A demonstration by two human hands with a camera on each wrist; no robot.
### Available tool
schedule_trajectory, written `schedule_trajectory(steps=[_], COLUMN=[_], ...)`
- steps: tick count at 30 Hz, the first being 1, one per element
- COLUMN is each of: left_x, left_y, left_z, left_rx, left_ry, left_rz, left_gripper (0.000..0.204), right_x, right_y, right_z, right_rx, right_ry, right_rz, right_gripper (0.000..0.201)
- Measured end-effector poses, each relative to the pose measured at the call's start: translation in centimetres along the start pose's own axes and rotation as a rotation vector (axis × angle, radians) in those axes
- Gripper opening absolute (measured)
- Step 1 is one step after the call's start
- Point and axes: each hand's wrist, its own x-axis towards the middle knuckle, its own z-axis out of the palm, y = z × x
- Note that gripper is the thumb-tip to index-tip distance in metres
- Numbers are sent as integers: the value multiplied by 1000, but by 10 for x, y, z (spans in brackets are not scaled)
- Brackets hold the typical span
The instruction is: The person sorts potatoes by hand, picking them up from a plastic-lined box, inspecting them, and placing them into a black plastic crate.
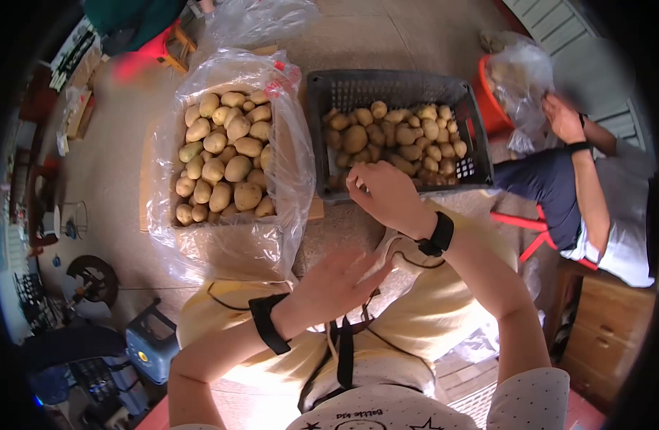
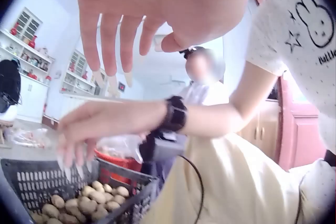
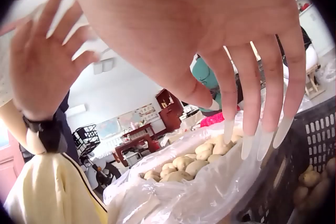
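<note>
R hand (image 1: 390,199) at the black crate's (image 1: 401,77) near rim, fingers loose, nothing held; potatoes (image 1: 404,135) lie just beyond, far side, inside, crate's long axis running L–R. L hand (image 1: 336,281) (empty too, fingers extended) is farther off, nearer & left.

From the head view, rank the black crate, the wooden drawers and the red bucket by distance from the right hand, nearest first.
From the right hand:
1. Black crate: nearest, the hand is over its near edge.
2. Red bucket: just beyond the crate's right side.
3. Wooden drawers: farthest, at the lower right of the view.
</note>
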Motion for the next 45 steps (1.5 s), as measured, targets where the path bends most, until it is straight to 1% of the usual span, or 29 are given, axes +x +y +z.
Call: schedule_trajectory(steps=[2,3,4,5,7,9,11,13,14,15,17,18,19,22,24,25,27,30,31,33,35,37,38,39,41,42,43,44,45], left_x=[-16,-19,-21,-21,-21,-22,-21,-22,-26,-27,-26,-25,-24,-23,-25,-26,-25,-25,-25,-27,-27,-20,-17,-14,-17,-13,-9,-7,-5], left_y=[4,9,16,18,11,-1,-7,-7,-5,-1,3,0,-3,-14,-18,-18,-16,-10,-10,-9,-12,-18,-22,-24,-39,-45,-52,-57,-61], left_z=[17,20,24,28,25,20,15,16,23,26,27,24,22,20,20,19,16,23,27,34,31,25,22,18,34,25,15,7,-2], left_rx=[8,14,-40,-99,-89,39,30,-31,-41,-39,-34,-44,-44,8,24,22,-12,-33,-20,-22,10,38,40,42,-31,-3,27,37,24], left_ry=[-113,-87,-79,-72,-59,-130,-151,-162,-103,-108,-110,-128,-134,-134,-137,-140,-191,-196,-188,-142,-131,-107,-125,-144,12,76,139,141,259], left_rz=[45,30,18,12,-3,2,-87,-134,-149,-178,-165,-156,-168,-199,-215,-216,-216,-211,-226,-196,-189,-165,-214,-267,-386,-403,-414,-399,-417], left_gripper=[52,52,53,53,56,61,60,60,61,61,61,62,62,64,65,65,63,63,63,62,61,60,59,58,58,56,54,54,55], right_x=[6,11,18,27,50,69,89,98,103,103,102,105,107,108,112,111,106,106,105,107,105,112,112,114,112,108,100,90,75], right_y=[6,10,19,30,56,126,184,247,244,240,256,252,242,244,241,236,227,249,305,271,256,233,281,273,233,213,134,89,74], right_z=[3,5,6,5,-2,13,29,49,50,51,71,74,76,90,89,87,81,96,123,104,93,69,87,75,43,37,2,-15,-16], right_rx=[20,63,-46,-61,-162,-211,-399,-543,-569,-597,-788,-776,-765,-793,-678,-676,-760,-831,-811,-827,-827,-682,-639,-642,106,359,530,497,618], right_ry=[-27,-49,-5,-24,-156,-102,-228,-210,-198,-187,-214,-299,-303,-262,-419,-421,-437,-396,-309,-388,-337,-259,-122,-116,-91,-38,-179,-205,-196], right_rz=[-27,-32,-57,-66,71,20,258,372,467,565,556,645,692,716,794,795,691,628,674,597,590,580,496,489,385,311,448,485,469], right_gripper=[17,20,24,24,27,31,34,40,46,52,66,68,67,64,62,62,57,54,52,50,48,46,50,50,52,55,55,56,57])
